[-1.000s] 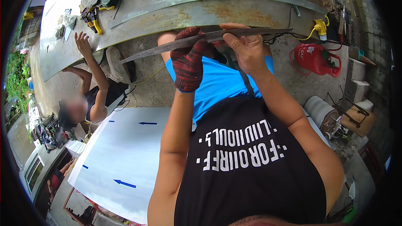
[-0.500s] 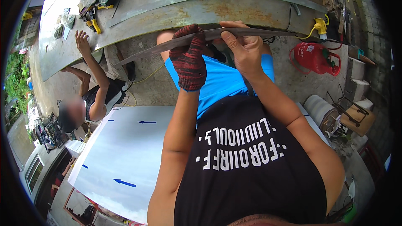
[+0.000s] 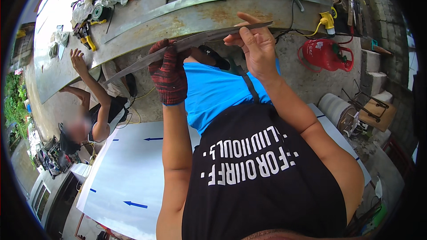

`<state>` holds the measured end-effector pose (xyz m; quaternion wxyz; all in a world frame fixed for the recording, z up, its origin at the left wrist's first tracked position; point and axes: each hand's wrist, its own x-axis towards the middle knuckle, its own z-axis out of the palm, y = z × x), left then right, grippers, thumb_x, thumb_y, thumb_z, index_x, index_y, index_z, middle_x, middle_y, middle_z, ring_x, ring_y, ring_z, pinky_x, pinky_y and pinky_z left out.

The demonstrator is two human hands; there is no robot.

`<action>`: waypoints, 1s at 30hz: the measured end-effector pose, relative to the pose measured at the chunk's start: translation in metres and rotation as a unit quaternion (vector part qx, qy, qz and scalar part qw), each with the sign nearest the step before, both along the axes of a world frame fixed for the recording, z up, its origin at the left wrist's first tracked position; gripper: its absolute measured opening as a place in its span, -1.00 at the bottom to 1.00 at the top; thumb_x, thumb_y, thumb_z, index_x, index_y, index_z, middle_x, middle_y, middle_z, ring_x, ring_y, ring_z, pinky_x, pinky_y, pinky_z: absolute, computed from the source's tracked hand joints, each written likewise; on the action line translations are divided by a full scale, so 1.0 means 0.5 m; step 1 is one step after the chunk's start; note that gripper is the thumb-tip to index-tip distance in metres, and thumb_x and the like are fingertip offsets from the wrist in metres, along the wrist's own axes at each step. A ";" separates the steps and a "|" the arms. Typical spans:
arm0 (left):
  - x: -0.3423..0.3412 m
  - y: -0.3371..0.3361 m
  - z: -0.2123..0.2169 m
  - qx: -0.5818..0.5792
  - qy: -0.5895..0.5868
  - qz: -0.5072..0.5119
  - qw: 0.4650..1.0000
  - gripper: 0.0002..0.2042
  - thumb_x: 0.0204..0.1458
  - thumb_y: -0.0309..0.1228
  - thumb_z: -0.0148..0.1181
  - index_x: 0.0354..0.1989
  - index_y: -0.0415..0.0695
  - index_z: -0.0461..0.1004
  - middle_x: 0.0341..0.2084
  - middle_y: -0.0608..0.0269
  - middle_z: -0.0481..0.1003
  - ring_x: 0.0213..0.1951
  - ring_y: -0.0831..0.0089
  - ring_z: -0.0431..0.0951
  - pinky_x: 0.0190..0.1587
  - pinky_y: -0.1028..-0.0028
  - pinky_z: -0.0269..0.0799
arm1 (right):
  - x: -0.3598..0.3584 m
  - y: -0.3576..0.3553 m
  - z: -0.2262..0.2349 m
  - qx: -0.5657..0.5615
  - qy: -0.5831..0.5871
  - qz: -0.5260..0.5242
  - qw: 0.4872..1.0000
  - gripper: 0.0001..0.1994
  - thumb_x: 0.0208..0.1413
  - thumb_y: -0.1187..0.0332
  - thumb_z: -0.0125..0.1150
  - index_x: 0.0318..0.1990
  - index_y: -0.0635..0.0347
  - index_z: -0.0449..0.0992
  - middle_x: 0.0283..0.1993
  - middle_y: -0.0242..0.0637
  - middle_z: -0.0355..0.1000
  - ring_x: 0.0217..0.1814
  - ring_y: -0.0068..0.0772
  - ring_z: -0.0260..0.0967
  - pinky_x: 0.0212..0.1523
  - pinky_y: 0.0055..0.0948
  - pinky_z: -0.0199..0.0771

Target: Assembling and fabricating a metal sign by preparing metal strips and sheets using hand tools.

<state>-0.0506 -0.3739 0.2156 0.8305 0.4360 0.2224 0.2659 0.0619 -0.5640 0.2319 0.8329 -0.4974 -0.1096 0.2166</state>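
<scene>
- The gloved left hand (image 3: 168, 75) is shifting left, drawing the grey strip (image 3: 200, 39) along.
- The right hand (image 3: 260, 55) is nearing the strip's right end, its fingers apparently loosening.

Displaying bold white capitals (image 3: 249, 175) across the black shirt (image 3: 262, 209), running upside down in two lines. Carrying small white lettering (image 3: 314, 48) on the red gas cylinder (image 3: 328, 59), beyond the shirt to the right, proving too small to read fully. Showing blue arrows (image 3: 135, 204) on the pale sheet (image 3: 116, 173) left of the shirt, pointing away from it.
</scene>
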 end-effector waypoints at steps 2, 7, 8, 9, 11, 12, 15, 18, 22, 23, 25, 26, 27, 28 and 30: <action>0.003 -0.007 -0.010 0.012 0.032 0.028 0.999 -0.64 0.25 -0.36 0.29 0.15 -0.20 0.41 -0.12 0.07 0.57 -0.11 0.16 0.64 0.02 0.24 0.63 | -0.004 0.006 -0.007 -0.021 0.006 -0.045 0.999 -0.63 0.41 0.45 0.09 0.32 0.30 0.37 -0.12 -0.21 0.56 -0.14 -0.30 0.64 -0.07 -0.34 0.71; 0.019 0.003 -0.056 0.022 0.101 -0.005 0.995 -0.67 0.29 -0.34 0.23 0.13 -0.26 0.45 -0.14 -0.04 0.60 -0.11 0.12 0.66 -0.01 0.28 0.66 | 0.011 0.006 -0.062 -0.025 0.054 -0.043 0.997 -0.68 0.41 0.46 0.08 0.25 0.34 0.41 -0.14 -0.19 0.54 -0.14 -0.30 0.63 -0.07 -0.33 0.72; 0.027 0.014 -0.071 0.061 0.139 -0.050 0.987 -0.67 0.30 -0.32 0.21 0.12 -0.28 0.46 -0.14 -0.10 0.62 -0.11 0.09 0.67 -0.02 0.28 0.67 | 0.022 0.006 -0.083 -0.033 0.084 -0.036 0.995 -0.71 0.41 0.45 0.08 0.20 0.36 0.43 -0.14 -0.19 0.54 -0.15 -0.29 0.63 -0.08 -0.32 0.72; 0.038 0.028 -0.088 0.050 0.138 -0.046 0.988 -0.67 0.30 -0.32 0.21 0.12 -0.28 0.46 -0.14 -0.10 0.62 -0.11 0.09 0.67 -0.02 0.28 0.67 | 0.033 0.006 -0.106 -0.031 0.084 -0.035 0.995 -0.71 0.41 0.45 0.08 0.20 0.36 0.43 -0.14 -0.19 0.54 -0.15 -0.29 0.63 -0.08 -0.32 0.72; 0.070 0.057 -0.130 -0.127 0.203 -0.131 0.962 -0.65 0.32 -0.28 0.19 0.10 -0.32 0.46 -0.14 -0.17 0.63 -0.12 0.04 0.69 -0.09 0.29 0.69 | 0.061 0.006 -0.156 -0.058 0.174 -0.065 0.981 -0.72 0.41 0.40 0.12 0.17 0.34 0.44 -0.10 -0.15 0.55 -0.11 -0.30 0.61 0.00 -0.33 0.68; 0.095 0.068 -0.153 -0.118 0.211 -0.128 0.962 -0.65 0.32 -0.28 0.19 0.10 -0.32 0.46 -0.14 -0.17 0.63 -0.12 0.04 0.69 -0.09 0.29 0.69 | 0.076 0.006 -0.180 -0.044 0.162 -0.055 0.984 -0.72 0.41 0.40 0.12 0.17 0.34 0.44 -0.10 -0.15 0.55 -0.11 -0.30 0.61 0.00 -0.33 0.68; 0.146 0.089 -0.212 -0.153 0.276 -0.137 0.939 -0.62 0.33 -0.24 0.18 0.09 -0.34 0.45 -0.15 -0.17 0.62 -0.18 0.02 0.70 -0.15 0.27 0.70 | 0.110 0.010 -0.242 -0.083 0.196 -0.079 0.974 -0.76 0.39 0.39 0.15 0.10 0.32 0.46 -0.11 -0.15 0.56 -0.11 -0.28 0.62 -0.03 -0.33 0.70; 0.169 0.092 -0.248 -0.127 0.307 -0.096 0.938 -0.63 0.32 -0.23 0.18 0.08 -0.31 0.44 -0.19 -0.13 0.63 -0.25 0.04 0.69 -0.20 0.29 0.70 | 0.133 0.019 -0.285 -0.114 0.214 -0.102 0.965 -0.76 0.39 0.38 0.17 0.08 0.34 0.46 -0.11 -0.13 0.56 -0.12 -0.26 0.63 -0.09 -0.36 0.71; 0.152 0.095 -0.258 0.009 0.401 -0.151 0.904 -0.68 0.30 -0.21 0.19 -0.03 -0.25 0.52 -0.13 -0.10 0.63 -0.26 0.09 0.69 -0.29 0.27 0.66 | 0.140 0.019 -0.310 -0.141 0.218 -0.105 0.960 -0.75 0.37 0.39 0.18 0.03 0.44 0.46 -0.17 -0.08 0.56 -0.25 -0.21 0.65 -0.24 -0.35 0.75; 0.142 0.093 -0.256 0.094 0.426 -0.169 0.884 -0.70 0.27 -0.22 0.22 -0.04 -0.23 0.53 -0.11 -0.08 0.62 -0.23 0.08 0.69 -0.25 0.25 0.64 | 0.142 0.010 -0.308 -0.175 0.236 -0.081 0.952 -0.72 0.36 0.34 0.21 0.01 0.46 0.46 -0.19 -0.06 0.57 -0.28 -0.20 0.65 -0.27 -0.36 0.74; 0.117 0.074 -0.253 0.314 0.411 -0.140 0.844 -0.71 0.22 -0.24 0.26 -0.04 -0.18 0.55 -0.08 -0.05 0.61 -0.14 0.07 0.67 -0.15 0.21 0.61 | 0.143 -0.017 -0.296 -0.219 0.244 -0.037 0.944 -0.63 0.35 0.23 0.25 -0.05 0.49 0.49 -0.22 -0.04 0.60 -0.33 -0.21 0.66 -0.35 -0.39 0.72; 0.107 0.061 -0.252 0.513 0.375 -0.102 0.765 -0.72 0.17 -0.26 0.29 -0.03 -0.14 0.56 -0.05 -0.03 0.60 -0.06 0.06 0.65 -0.06 0.18 0.58 | 0.140 -0.034 -0.286 -0.220 0.249 -0.037 0.942 -0.63 0.35 0.23 0.25 -0.05 0.49 0.49 -0.22 -0.04 0.60 -0.33 -0.21 0.66 -0.35 -0.39 0.72; 0.105 0.047 -0.253 0.554 0.361 -0.075 0.746 -0.62 0.06 -0.27 0.35 0.08 -0.02 0.56 0.09 -0.01 0.53 0.17 -0.03 0.50 0.22 0.08 0.40 | 0.139 -0.052 -0.275 -0.240 0.240 -0.037 0.940 -0.64 0.35 0.22 0.23 -0.06 0.48 0.50 -0.21 -0.05 0.60 -0.33 -0.22 0.66 -0.35 -0.40 0.71; 0.104 0.034 -0.254 0.554 0.362 -0.077 0.746 -0.62 0.06 -0.27 0.35 0.08 -0.02 0.56 0.09 -0.01 0.53 0.17 -0.03 0.50 0.22 0.08 0.40 | 0.138 -0.069 -0.263 -0.264 0.232 -0.040 0.936 -0.64 0.36 0.22 0.22 -0.06 0.47 0.51 -0.21 -0.05 0.61 -0.32 -0.22 0.66 -0.35 -0.41 0.70; 0.103 0.012 -0.257 0.683 0.298 -0.079 0.662 -0.46 0.02 -0.21 0.38 0.24 0.04 0.49 0.29 -0.02 0.38 0.35 -0.08 0.31 0.39 -0.01 0.19 | 0.133 -0.098 -0.241 -0.282 0.222 -0.027 0.933 -0.67 0.38 0.26 0.18 -0.01 0.45 0.51 -0.20 -0.07 0.61 -0.32 -0.28 0.65 -0.33 -0.43 0.69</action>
